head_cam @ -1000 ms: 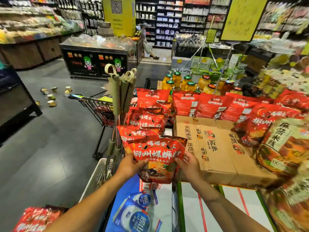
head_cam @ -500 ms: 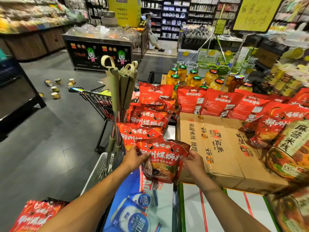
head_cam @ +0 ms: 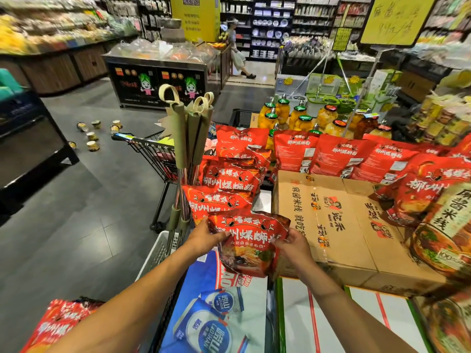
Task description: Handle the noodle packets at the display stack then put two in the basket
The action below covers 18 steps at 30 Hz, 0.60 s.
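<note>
A: We stand in a shop aisle, grey floor [head_cam: 76, 212] to our left and a stacked display of goods in front of us, shelves of crockery far behind.

B: And both our hands are on one red noodle pouch [head_cam: 248, 240]. Our left hand [head_cam: 206, 236] pinches its left edge, thumb on the printed face, fingers behind; our right hand [head_cam: 290, 244] curls round the right edge the same way.

A: So each grip is closed on the pouch, none spread. We hold it by the sides, probably because the bag is soft and would sag from one corner.

B: It hangs above the blue-and-white carton [head_cam: 211, 314], at the near end of the row of red pouches [head_cam: 224, 182], its front facing up like theirs, so the label reads.

A: Just right of it lies the brown cardboard box [head_cam: 331, 220], flat, carrying more bags along its far edge.

B: A shopping trolley [head_cam: 153, 154] stands beyond the row, beside a bundle of olive-handled tools [head_cam: 183, 138]. Small tins [head_cam: 93, 145] lie scattered on the floor.
</note>
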Tool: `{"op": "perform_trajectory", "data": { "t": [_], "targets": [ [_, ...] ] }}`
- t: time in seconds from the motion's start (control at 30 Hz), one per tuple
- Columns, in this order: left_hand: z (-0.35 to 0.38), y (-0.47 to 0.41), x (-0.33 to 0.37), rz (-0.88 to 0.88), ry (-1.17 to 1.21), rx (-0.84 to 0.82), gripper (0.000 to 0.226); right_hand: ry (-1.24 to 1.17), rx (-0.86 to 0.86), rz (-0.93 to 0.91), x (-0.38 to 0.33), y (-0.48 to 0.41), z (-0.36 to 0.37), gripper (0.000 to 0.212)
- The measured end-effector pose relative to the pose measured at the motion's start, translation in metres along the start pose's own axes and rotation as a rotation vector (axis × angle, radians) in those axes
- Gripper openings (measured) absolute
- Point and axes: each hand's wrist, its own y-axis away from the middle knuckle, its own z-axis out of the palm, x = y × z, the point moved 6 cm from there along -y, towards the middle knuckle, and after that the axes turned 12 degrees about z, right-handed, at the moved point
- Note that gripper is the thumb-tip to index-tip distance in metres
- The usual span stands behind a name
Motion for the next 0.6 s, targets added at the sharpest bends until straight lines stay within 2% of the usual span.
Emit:
{"op": "perform_trajectory", "data": {
  "t": [0.23,0.4,0.6],
  "targets": [
    [-0.007,0.01,0.005,0.008,-0.022,0.015,0.062,0.002,-0.012,-0.014,-0.003,0.013,0.001,0.036],
    [-0.015,0.021,0.004,0.024,-0.068,0.027,0.083,0.005,0.009,-0.018,0.001,0.021,-0.002,0.049],
    [-0.02,0.043,0.0,0.076,-0.072,0.006,0.083,-0.047,0.093,0.013,0.011,0.046,-0.006,0.053]
  ]
}}
